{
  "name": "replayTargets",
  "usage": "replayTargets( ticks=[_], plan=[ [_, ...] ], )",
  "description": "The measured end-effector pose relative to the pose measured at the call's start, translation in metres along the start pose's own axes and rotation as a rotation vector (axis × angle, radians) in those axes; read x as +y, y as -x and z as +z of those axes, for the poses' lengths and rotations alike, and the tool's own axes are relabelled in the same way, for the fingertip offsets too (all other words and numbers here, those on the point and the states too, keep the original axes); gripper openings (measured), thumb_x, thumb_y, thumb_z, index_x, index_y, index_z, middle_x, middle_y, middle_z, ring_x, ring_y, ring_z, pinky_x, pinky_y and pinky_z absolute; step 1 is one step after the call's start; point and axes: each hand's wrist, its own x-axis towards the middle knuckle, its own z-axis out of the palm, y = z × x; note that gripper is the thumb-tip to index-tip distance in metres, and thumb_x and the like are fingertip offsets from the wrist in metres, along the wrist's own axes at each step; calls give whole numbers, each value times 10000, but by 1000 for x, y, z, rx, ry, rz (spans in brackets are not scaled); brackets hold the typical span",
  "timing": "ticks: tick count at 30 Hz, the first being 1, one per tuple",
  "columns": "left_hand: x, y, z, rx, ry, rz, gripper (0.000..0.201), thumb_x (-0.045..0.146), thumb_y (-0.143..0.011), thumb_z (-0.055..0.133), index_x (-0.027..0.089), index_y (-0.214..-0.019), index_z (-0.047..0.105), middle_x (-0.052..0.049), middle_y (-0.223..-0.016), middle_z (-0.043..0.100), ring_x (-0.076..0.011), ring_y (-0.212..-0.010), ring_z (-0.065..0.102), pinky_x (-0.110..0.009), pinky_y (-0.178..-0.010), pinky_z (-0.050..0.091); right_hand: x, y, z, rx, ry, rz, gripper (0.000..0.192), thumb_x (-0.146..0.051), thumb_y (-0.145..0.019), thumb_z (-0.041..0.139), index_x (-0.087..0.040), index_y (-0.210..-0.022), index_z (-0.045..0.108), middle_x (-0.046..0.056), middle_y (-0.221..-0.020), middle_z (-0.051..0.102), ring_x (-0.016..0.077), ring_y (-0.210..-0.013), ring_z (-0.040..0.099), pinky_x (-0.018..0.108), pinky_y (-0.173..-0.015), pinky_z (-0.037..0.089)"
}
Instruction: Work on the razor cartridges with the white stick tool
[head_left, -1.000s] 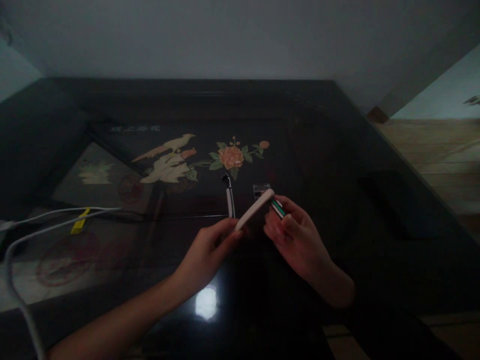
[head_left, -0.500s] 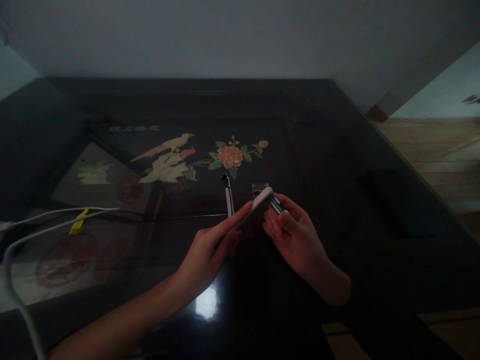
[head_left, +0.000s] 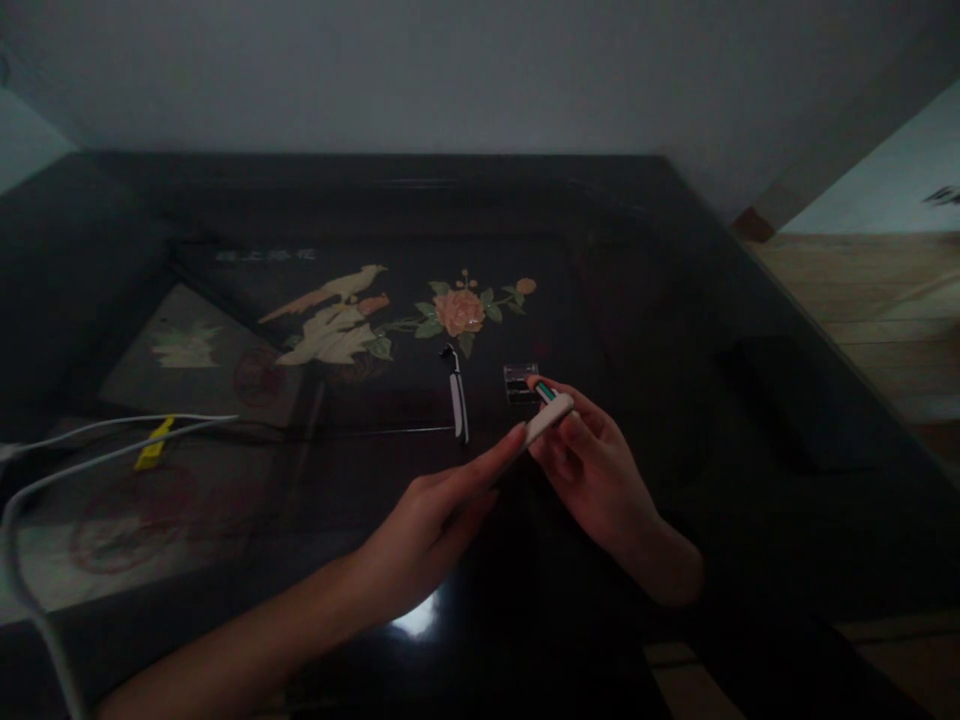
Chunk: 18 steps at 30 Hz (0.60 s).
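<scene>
My left hand point(head_left: 431, 525) holds a slim white handle point(head_left: 546, 421), its index finger stretched along it, the tip pointing up and right. My right hand point(head_left: 592, 470) pinches a small green-and-white cartridge point(head_left: 545, 392) just above that tip, almost touching it. Both hands hover over a dark glossy table point(head_left: 675, 300). On the table just beyond them lie a small clear plastic case point(head_left: 520, 382) and a second black-and-white handle point(head_left: 456, 395).
The table carries an inlaid bird and flower picture point(head_left: 390, 315). White cables point(head_left: 90, 445) with a yellow tag point(head_left: 152, 445) run along the left side. A dark flat object point(head_left: 810, 400) lies at the right. Wooden floor point(head_left: 877, 290) shows past the table's right edge.
My left hand has slid forward along the white handle and carried its tip right and down to my right hand's fingertips. The right hand and cartridge stayed nearly still.
</scene>
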Motion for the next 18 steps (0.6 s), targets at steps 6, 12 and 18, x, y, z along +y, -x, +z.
replayTargets(
  ticks=[6, 12, 18],
  plan=[
    [-2, -5, -4, 76, 29, -40, 527, 199, -982, 441, 280, -1495, 351, -20, -1499, 464, -188, -1348, 489, -370, -1142, 375, 2, -1, -2, -48, -7, 4, 349, -400, -692, 818, -225, -970, 701, -89, -533, 412, 67, -473, 253, 235, -445, 235],
    [-5, -8, -5, 112, 39, -71, 536, 204, -974, 464, 305, -1489, 354, 0, -1510, 444, -196, -1378, 444, -385, -1162, 344, 3, -1, -2, -63, -49, 7, 315, -388, -681, 835, -213, -905, 697, -85, -520, 440, 61, -469, 257, 226, -447, 217],
    [-3, -7, -5, 97, 35, -97, 538, 214, -981, 442, 272, -1503, 327, -2, -1517, 434, -205, -1379, 444, -395, -1162, 347, 2, 0, -2, -54, -52, 13, 309, -380, -686, 833, -214, -913, 704, -87, -521, 436, 59, -469, 258, 224, -450, 224]
  ],
)
